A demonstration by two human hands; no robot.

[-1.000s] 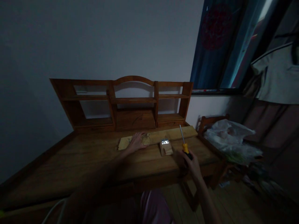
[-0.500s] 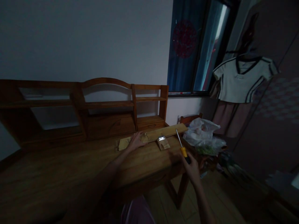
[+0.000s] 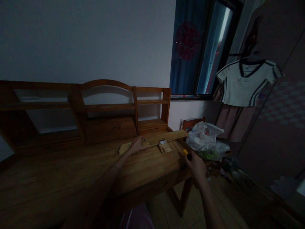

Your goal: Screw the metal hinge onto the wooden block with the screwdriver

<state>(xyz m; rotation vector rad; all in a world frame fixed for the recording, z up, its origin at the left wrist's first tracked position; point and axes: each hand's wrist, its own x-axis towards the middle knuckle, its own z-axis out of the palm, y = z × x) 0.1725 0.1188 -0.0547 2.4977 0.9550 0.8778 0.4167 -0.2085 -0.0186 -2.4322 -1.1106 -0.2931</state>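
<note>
A long, pale wooden board (image 3: 175,135) lies across the right part of the desk. My left hand (image 3: 137,145) is laid over it, thumb at the near edge and fingers curled toward the far one. My right hand (image 3: 196,163) is closed round a screwdriver (image 3: 185,152) with a yellow and black handle, over the desk's right end. Its shaft slants up and left, only faintly visible in the dim light. Between the hands, against the board's near edge, sits a small wooden piece (image 3: 165,148) with a shiny metal hinge (image 3: 162,142) on top.
A wooden shelf unit (image 3: 105,107) stands along the back of the desk (image 3: 95,168). To the right, plastic bags (image 3: 206,136) with greens rest by a chair (image 3: 194,121). A white shirt (image 3: 247,82) hangs beside the window (image 3: 188,47).
My right hand has tilted the screwdriver lower, so less of its handle and shaft shows. My left hand stays on the board. The view has shifted slightly.
</note>
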